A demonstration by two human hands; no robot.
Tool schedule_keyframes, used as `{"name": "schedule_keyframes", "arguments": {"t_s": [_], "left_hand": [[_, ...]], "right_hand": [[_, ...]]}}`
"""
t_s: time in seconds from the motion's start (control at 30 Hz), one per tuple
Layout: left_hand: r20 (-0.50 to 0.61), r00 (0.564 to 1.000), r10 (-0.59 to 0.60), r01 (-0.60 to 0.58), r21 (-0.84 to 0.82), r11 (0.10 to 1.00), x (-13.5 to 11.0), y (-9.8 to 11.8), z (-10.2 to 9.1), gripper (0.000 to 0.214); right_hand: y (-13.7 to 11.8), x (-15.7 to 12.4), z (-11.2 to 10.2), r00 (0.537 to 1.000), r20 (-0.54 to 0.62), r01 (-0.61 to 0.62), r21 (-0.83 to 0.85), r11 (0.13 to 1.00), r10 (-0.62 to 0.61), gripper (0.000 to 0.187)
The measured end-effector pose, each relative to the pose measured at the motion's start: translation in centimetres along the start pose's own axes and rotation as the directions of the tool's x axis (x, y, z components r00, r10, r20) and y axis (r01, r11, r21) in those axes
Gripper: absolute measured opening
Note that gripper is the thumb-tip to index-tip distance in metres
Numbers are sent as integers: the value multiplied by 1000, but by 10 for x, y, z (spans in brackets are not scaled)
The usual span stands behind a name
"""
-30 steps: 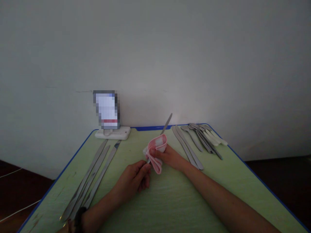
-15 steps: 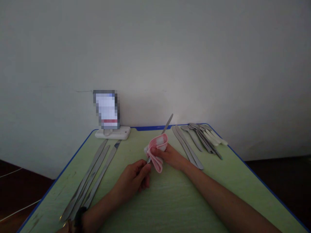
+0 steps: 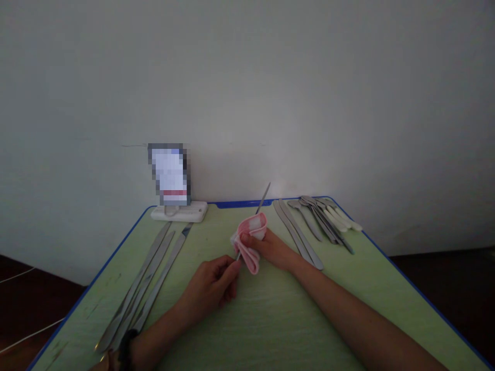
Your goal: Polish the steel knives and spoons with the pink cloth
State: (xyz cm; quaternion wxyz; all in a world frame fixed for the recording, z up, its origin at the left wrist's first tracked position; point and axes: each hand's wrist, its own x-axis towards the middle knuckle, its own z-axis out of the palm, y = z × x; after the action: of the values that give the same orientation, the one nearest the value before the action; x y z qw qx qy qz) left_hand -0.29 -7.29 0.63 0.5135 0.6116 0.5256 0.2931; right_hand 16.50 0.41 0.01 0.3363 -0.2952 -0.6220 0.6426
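Over the middle of the table, my left hand (image 3: 218, 281) pinches the near end of a metal table knife (image 3: 263, 197), whose blade points up and away. My right hand (image 3: 266, 247) is closed on a folded pink-and-white cloth (image 3: 252, 232), which wraps round the middle of the knife and hides it there. To the left lie several more table knives (image 3: 166, 268), roughly side by side, close to my left forearm. Two further knives (image 3: 296, 232) rest just beyond my right wrist.
At the right back lie a pile of metal spoons (image 3: 323, 219) and some white-handled cutlery (image 3: 340, 219). A blurred-out phone (image 3: 170, 175) stands on a white holder (image 3: 180, 212) at the left back. The green table (image 3: 263, 330) has a blue rim and meets a grey wall (image 3: 247, 93).
The knife has turned slightly in the cloth, so its blade looks thinner, and its tip has shifted a little left. Both hands stay almost in place.
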Motion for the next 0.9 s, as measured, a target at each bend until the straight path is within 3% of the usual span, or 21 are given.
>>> {"name": "schedule_keyframes", "arguments": {"t_s": [0.23,0.43,0.73,0.9], "left_hand": [[7,1000,0,1,-20,1000,-1,0,1,38],[20,1000,3,-2,-27,1000,-1,-2,1,37],[36,999,-10,9,26,1000,0,0,0,38],[51,999,18,-17,-20,1000,0,-2,0,36]], "right_hand": [[-3,-2,1,1000,6,-2,38,999,2,36],[-5,-2,0,995,98,-5,11,1000,4,37],[-1,-1,0,1000,6,12,75,997,-12,40],[-3,-2,0,998,66,-7,36,999,4,40]]}}
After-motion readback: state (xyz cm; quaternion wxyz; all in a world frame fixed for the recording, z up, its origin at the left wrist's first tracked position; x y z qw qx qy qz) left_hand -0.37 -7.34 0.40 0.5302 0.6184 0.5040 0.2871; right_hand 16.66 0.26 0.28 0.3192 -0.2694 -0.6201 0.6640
